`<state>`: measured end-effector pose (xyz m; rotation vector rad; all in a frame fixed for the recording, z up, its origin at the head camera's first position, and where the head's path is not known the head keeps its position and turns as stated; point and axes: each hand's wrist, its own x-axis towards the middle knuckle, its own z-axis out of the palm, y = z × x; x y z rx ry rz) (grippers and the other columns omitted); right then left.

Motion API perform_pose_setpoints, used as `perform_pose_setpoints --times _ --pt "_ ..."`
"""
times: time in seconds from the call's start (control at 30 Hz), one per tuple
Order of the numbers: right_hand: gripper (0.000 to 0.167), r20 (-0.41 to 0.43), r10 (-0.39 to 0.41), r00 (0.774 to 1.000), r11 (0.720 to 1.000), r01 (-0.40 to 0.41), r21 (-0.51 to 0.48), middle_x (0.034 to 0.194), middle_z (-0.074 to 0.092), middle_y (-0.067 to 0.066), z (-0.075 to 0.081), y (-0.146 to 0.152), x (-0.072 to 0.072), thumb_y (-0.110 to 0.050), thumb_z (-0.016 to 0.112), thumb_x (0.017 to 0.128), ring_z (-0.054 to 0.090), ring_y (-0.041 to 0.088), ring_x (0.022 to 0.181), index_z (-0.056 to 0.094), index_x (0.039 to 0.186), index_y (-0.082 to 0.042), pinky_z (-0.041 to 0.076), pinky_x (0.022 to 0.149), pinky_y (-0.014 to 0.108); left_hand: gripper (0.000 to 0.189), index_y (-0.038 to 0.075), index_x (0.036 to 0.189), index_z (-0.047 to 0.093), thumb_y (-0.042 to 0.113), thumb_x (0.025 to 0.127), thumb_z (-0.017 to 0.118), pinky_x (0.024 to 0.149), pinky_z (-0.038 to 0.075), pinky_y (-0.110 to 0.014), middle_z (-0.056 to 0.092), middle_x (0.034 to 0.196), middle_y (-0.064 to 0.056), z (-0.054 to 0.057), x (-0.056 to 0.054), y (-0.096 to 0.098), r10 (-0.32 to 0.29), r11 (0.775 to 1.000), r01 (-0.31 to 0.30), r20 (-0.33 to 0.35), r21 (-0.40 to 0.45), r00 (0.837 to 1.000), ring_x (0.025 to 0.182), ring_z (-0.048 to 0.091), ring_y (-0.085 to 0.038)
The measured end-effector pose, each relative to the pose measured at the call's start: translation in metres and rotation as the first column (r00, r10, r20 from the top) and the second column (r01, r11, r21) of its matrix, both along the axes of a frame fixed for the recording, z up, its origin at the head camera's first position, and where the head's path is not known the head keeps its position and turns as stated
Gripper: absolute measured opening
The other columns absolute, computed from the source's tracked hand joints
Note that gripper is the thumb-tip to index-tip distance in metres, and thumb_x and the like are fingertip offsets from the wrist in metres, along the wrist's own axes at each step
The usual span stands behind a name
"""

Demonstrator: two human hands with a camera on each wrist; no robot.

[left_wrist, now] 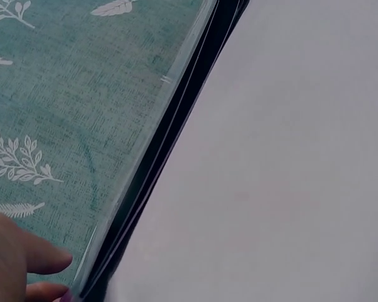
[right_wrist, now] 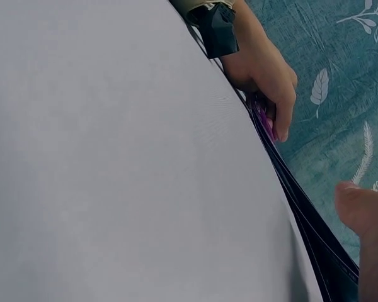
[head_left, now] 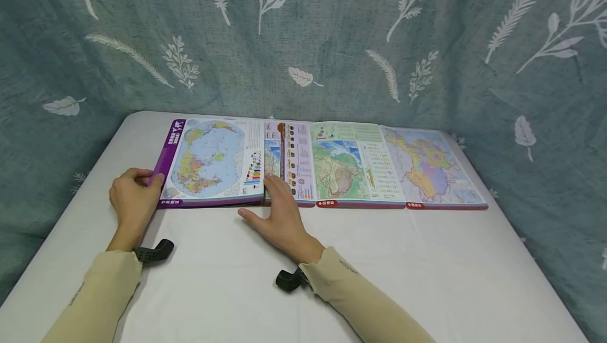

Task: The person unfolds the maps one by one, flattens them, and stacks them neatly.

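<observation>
A world map with a purple left border lies at the left of a row of printed maps. My left hand pinches that purple border, thumb on top and fingers curled at the edge. In the right wrist view the left hand also grips a purple edge. At the world map's lower right corner, my right hand touches with fingers extended and thumb spread to the left. Part of a purple-edged map panel shows beyond the right fingers. The right thumb stands apart from the edge.
Further right lie a green relief map and a coloured region map, side by side. A white-covered table bears them all. Behind hangs a blue-green curtain with white leaf prints. Black cameras sit on both wrists.
</observation>
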<state>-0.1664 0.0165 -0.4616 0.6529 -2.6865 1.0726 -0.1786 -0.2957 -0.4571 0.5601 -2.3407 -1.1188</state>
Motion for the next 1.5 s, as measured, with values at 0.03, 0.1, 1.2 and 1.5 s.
perform_pose_setpoints --times 0.03,0.1,1.2,1.5 --pt "0.089 0.003 -0.002 1.0 1.0 0.002 0.001 0.164 0.043 0.018 0.0 0.002 0.001 -0.051 0.079 0.09 0.034 0.034 0.156 0.046 0.155 0.001 0.03 0.126 0.05 0.036 -0.009 0.113 0.073 0.023 0.097 0.072 0.093 0.032 -0.049 0.067 0.096 -0.026 -0.001 0.001 0.001 -0.007 1.0 0.007 -0.002 -0.002 1.0 0.099 0.055 -0.039" --pt "0.089 0.014 -0.007 1.0 1.0 0.007 0.003 0.163 0.043 0.018 -0.001 0.005 0.003 -0.05 0.08 0.09 0.034 0.034 0.156 0.046 0.155 0.002 0.029 0.126 0.051 0.035 -0.009 0.112 0.073 0.023 0.097 0.071 0.092 0.031 -0.048 0.066 0.095 -0.025 -0.004 0.003 0.004 -0.02 1.0 0.02 0.001 -0.007 1.0 0.099 0.054 -0.037" --pt "0.067 -0.002 -0.102 0.995 0.993 0.101 -0.058 0.161 0.043 0.025 0.001 0.026 0.003 -0.04 0.058 0.107 0.033 0.041 0.155 0.047 0.152 0.009 0.024 0.127 0.053 0.033 -0.005 0.12 0.072 0.017 0.095 0.074 0.08 0.029 -0.036 0.059 0.098 -0.016 0.001 -0.001 0.021 -0.191 0.981 0.192 0.055 -0.014 0.98 0.093 0.043 -0.021" --pt "0.068 0.031 -0.11 0.993 0.991 0.112 -0.069 0.161 0.045 0.023 -0.001 0.041 0.003 -0.041 0.059 0.107 0.036 0.035 0.154 0.047 0.153 0.007 0.029 0.125 0.052 0.032 -0.003 0.12 0.073 0.019 0.097 0.074 0.076 0.031 -0.036 0.06 0.088 -0.016 0.001 0.001 0.025 -0.246 0.965 0.251 0.064 -0.073 0.967 0.087 0.045 -0.023"
